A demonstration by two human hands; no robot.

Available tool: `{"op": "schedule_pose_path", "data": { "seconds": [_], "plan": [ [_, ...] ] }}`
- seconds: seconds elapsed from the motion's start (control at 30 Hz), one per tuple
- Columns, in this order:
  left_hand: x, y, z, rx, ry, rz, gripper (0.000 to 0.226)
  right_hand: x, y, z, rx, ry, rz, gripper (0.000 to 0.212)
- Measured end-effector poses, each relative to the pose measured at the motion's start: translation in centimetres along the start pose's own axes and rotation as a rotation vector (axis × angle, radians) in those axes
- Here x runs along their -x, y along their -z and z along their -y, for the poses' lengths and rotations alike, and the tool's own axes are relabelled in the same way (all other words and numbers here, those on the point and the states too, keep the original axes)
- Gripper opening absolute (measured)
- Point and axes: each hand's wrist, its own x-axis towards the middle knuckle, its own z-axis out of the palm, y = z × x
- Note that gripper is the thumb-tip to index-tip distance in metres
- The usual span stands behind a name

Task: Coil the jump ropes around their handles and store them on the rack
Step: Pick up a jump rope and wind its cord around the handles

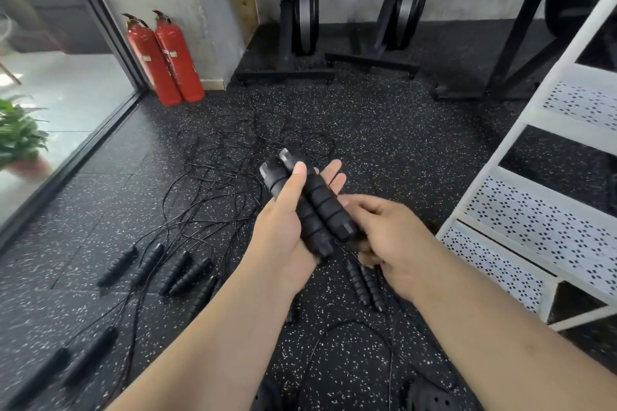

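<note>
- Our left hand (283, 227) holds the two handles (314, 203) side by side, thumb pressed across the top and fingers lying fairly straight underneath: a light clamp, not a full wrap
- Our right hand (390, 237), on the side of the handles nearer the rack (534, 220), has its fingers curled at their near end caps; they hide whether it pinches a cord, a cap or nothing, so we cannot tell
- The handles lie slantwise across the left palm, far ends past the fingertips, near ends jutting beyond the heel of the palm toward the right hand; we see no cord wound on them yet
- With only a thumb pinning them, we judge the two handles could roll apart or slide out once winding tugs at them
- The tangle of cords (233, 157) lies on the floor farther from the rack than our hands; if this rope runs into it, pulling could drag other ropes along or tighten a knot
- Loose handles (173, 270) lie farther from the rack and another pair (365, 284) sits just below the right hand; a trailing cord could snag on either
</note>
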Motion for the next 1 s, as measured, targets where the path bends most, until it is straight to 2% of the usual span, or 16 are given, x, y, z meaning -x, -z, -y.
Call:
{"op": "schedule_pose_path", "data": {
  "seconds": [0.1,0.17,0.2,0.23,0.27,0.33,0.4,0.5,0.57,0.6,0.7,0.73,0.83,0.87,0.93,1.0],
  "plan": [
    [-0.3,-0.1,0.2,0.077,0.003,-0.041,0.043,0.4,-1.0,-0.1,-0.207,-0.154,0.056,0.024],
    [-0.7,0.1,0.2,0.086,-0.042,-0.087,0.039,0.5,-1.8,-0.5,-0.328,-0.177,0.096,0.026],
    [-0.8,0.2,0.1,0.087,-0.06,-0.122,0.04,0.7,-2.2,-0.5,-0.361,-0.176,0.111,0.035],
    [-0.9,0.3,0.1,0.085,-0.07,-0.154,0.043,1.1,-2.5,-0.5,-0.304,-0.152,0.114,0.044],
    [-1.1,0.4,0.2,0.086,-0.069,-0.184,0.047,1.6,-2.7,-0.6,-0.136,-0.074,0.101,0.047],
    [-1.2,0.5,0.7,0.068,-0.044,-0.225,0.055,2.6,-3.3,-1.5,0.173,0.184,0.009,0.038],
    [-0.9,0.2,1.5,0.009,-0.009,-0.249,0.055,3.3,-3.8,-2.3,0.197,0.298,-0.123,0.033],
    [0.1,-0.8,2.5,-0.091,-0.002,-0.26,0.049,3.0,-4.2,-2.8,0.072,0.291,-0.317,0.032],
    [0.6,-1.3,2.9,-0.113,0.005,-0.257,0.041,2.4,-4.0,-2.6,0.042,0.294,-0.376,0.032],
    [0.5,-1.4,2.9,-0.112,0.008,-0.261,0.043,2.1,-3.8,-2.4,0.03,0.295,-0.374,0.032],
    [-0.4,-1.2,2.7,-0.073,0.048,-0.247,0.081,0.9,-2.9,-1.9,0.019,0.294,-0.322,0.028],
    [-0.7,-1.1,2.5,-0.044,0.043,-0.23,0.085,0.4,-2.3,-1.7,0.043,0.29,-0.311,0.031],
    [-1.7,-0.4,1.0,-0.026,-0.014,-0.21,0.064,-0.8,-0.1,-0.8,0.14,0.278,-0.267,0.051],
    [-1.7,-0.2,0.5,-0.04,-0.037,-0.217,0.063,-1.1,0.7,-0.6,0.186,0.281,-0.252,0.051],
    [-1.8,0.3,-0.2,-0.162,-0.12,-0.236,0.072,-1.3,2.5,0.1,0.264,0.319,-0.221,0.039],
    [-1.2,0.6,-1.0,-0.546,-0.356,-0.214,0.089,-1.4,4.2,0.8,0.353,0.361,-0.201,0.03]
  ]
}}
